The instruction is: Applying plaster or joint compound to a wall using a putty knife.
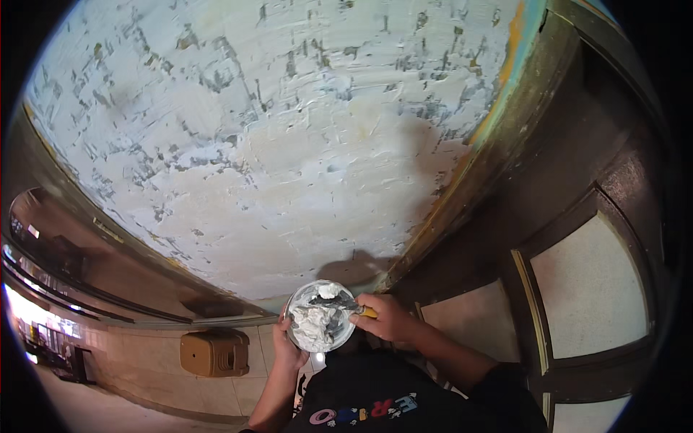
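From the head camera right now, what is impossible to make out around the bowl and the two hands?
- Putty knife blade tip: buried in the white putty, head view.
- Knife handle: wrapped by the right hand; only a yellow bit shows.
- Left hand fingers: behind and under the bowl.
- Bowl depth and underside: hidden by the putty and its own rim.
- Tan box on the tiled wall: too small and distorted to identify.

At six o'clock the left hand [287,348] cups a round clear bowl of white putty [319,316] from below. The right hand [388,317], at the bowl's three o'clock, grips a yellow-handled putty knife [345,306] whose blade lies in the paste. Above, toward twelve o'clock, spreads a rough patchy white plastered wall [274,130]; a dark wooden door frame [520,180] runs at three o'clock.
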Motion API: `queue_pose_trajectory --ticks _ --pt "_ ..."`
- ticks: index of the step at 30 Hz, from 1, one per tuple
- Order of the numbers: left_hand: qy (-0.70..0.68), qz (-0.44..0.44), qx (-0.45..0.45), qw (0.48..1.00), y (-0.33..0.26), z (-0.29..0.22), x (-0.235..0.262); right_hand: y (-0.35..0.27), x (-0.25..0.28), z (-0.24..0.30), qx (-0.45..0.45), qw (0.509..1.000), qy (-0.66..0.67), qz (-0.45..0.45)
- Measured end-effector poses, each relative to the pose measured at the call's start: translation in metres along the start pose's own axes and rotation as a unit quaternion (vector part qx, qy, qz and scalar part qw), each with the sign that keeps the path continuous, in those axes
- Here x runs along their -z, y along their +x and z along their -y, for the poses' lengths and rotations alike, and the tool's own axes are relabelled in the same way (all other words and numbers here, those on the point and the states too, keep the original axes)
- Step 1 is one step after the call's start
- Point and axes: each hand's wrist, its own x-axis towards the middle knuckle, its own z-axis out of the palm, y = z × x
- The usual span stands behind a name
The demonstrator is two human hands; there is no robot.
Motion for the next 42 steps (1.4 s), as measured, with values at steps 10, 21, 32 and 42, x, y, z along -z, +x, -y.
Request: queue_pose_trajectory --ticks 10,21,32,42 --pt "-0.007 -0.024 0.039 0.999 0.008 0.012 0.015 -0.004 -0.014 0.007 0.039 0.998 0.043 -0.028" --pt "0.003 -0.017 0.053 0.998 0.008 0.011 0.011 0.014 0.035 0.016 0.139 0.971 0.055 -0.186" --pt "-0.017 -0.006 0.087 0.996 0.006 0.007 0.002 0.019 0.030 0.021 0.103 0.952 0.240 -0.158" --pt "0.002 -0.004 0.081 0.997 0.003 0.009 -0.006 0.023 0.035 0.033 0.125 0.938 0.282 -0.160"
